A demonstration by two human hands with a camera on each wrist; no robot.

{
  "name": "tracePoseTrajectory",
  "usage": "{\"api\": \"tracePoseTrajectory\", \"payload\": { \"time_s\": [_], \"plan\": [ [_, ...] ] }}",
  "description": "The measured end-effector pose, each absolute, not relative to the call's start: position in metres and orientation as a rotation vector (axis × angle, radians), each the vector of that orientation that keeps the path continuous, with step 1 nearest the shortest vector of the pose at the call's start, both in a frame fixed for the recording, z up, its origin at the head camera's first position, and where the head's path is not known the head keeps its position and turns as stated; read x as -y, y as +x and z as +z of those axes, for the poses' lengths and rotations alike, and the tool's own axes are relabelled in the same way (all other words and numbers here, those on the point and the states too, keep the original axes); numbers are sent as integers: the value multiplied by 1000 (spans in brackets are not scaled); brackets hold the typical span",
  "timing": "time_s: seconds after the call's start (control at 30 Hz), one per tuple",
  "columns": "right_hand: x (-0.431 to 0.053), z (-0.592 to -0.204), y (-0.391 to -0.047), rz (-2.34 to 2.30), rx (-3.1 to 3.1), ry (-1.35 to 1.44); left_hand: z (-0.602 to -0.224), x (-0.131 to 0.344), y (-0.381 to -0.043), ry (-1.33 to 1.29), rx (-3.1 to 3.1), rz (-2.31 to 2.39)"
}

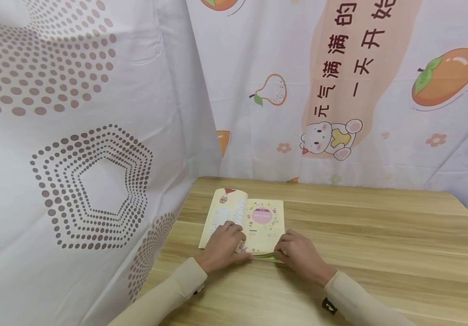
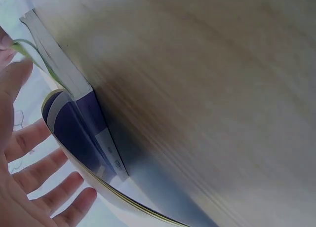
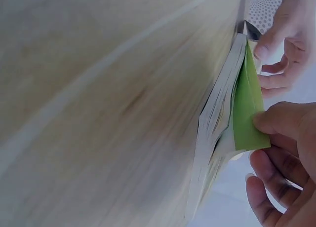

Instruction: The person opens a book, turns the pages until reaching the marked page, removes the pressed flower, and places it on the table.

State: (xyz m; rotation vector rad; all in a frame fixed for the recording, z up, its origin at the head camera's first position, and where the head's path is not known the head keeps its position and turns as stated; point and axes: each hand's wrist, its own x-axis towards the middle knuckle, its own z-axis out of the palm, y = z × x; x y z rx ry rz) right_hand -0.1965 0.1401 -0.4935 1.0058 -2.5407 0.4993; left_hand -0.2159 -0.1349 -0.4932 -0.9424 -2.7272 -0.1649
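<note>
An open book [image 1: 263, 242] lies on the wooden table, its right page printed with a pink circle ringed by small drawings. My left hand [image 1: 222, 246] rests on the left page near the fold, thumb by the lower edge. In the left wrist view, that hand's fingers spread against the curved left-hand leaves, and the dark blue spine [image 2: 91, 108] shows. With thumb and fingers, my right hand [image 1: 301, 254] pinches the lower right corner of a page [image 3: 248, 113] whose underside is green. That corner is lifted off the pages below.
The wooden table [image 1: 364, 235] extends to the right of the book. A white curtain with dotted patterns [image 1: 177, 90] hangs along the left, and another with fruit prints and lettering [image 1: 250, 127] hangs behind the table.
</note>
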Motion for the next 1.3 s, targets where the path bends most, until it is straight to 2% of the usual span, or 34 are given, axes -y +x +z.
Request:
{"api": "tracePoseTrajectory", "payload": {
  "time_s": [0.67,1.03,1.3],
  "plan": [
    [-142,-482,-194,833,2431,805,-493,131,-219,-915,2593,-120],
    [-139,-487,-191,729,2706,756,-494,134,-222,-737,2372,-254],
    [-142,-495,-191,617,2725,875,-489,138,-220,-682,2449,-142]
  ]
}}
